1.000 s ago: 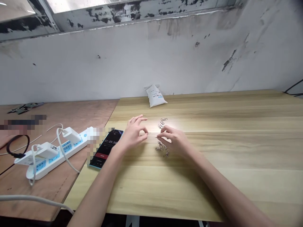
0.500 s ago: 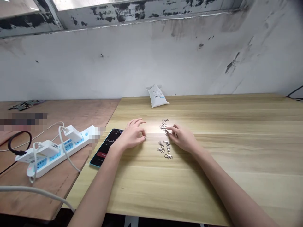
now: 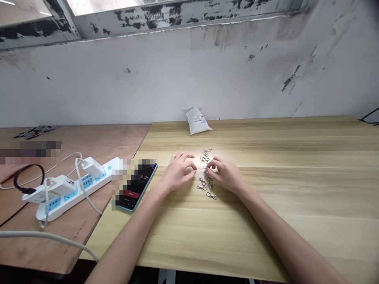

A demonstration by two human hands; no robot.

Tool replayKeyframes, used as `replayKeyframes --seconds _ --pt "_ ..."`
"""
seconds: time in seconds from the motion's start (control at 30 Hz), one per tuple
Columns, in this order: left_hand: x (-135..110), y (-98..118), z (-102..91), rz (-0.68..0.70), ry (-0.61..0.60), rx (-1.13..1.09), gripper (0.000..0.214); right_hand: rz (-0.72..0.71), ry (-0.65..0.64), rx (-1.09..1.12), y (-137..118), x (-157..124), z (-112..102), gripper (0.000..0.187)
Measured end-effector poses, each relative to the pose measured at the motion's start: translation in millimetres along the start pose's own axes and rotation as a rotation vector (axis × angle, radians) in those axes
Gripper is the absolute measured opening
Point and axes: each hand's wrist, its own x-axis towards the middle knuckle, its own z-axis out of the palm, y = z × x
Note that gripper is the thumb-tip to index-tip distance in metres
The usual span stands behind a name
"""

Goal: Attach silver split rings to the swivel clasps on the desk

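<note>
Several silver metal swivel lobster clasps (image 3: 211, 195) lie in two loose groups on the wooden tabletop between my hands. My left hand (image 3: 179, 174) is left of them, thumb and index fingertip brought together in a pinch; whatever sits between these fingertips is too small or hidden. My right hand (image 3: 226, 173) is at the right edge of the clasps, its thumb and fingers pinched at a small clasp (image 3: 205, 168) that shows partly at the fingertips. The farther clasps (image 3: 205, 157) lie just beyond the right fingertips; the nearer group (image 3: 201, 187) lies below them, partly under the right hand.
A phone (image 3: 139, 185) with a lit timer screen lies left of my left forearm. A white power strip (image 3: 77, 193) with chargers and cables lies on the brown table at left. A white plastic packet (image 3: 197, 121) stands near the wall.
My left hand has moved right, closer to the clasps; the clasp formerly at its fingertips no longer shows. My right hand has drawn slightly nearer from the far group, with a small clasp at its fingertips.
</note>
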Motion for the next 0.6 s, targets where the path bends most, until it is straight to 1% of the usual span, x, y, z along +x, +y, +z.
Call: replayKeyframes --seconds 0.13,0.2,0.4,0.6 --pt "3 14 9.5 -0.067 0.148 -0.093 0.010 0.032 0.120 0.071 -12 -1 1 0.014" --pt "4 19 10.1 -0.101 0.181 -0.151 0.012 0.020 0.152 0.085 -18 -2 2 0.013" --pt "5 20 6.1 -0.164 0.190 -0.325 0.010 -0.038 0.175 0.133 -25 -3 6 0.013" --pt "5 19 4.0 -0.202 0.191 -0.360 0.007 -0.094 0.147 0.136 -25 -5 6 0.013"
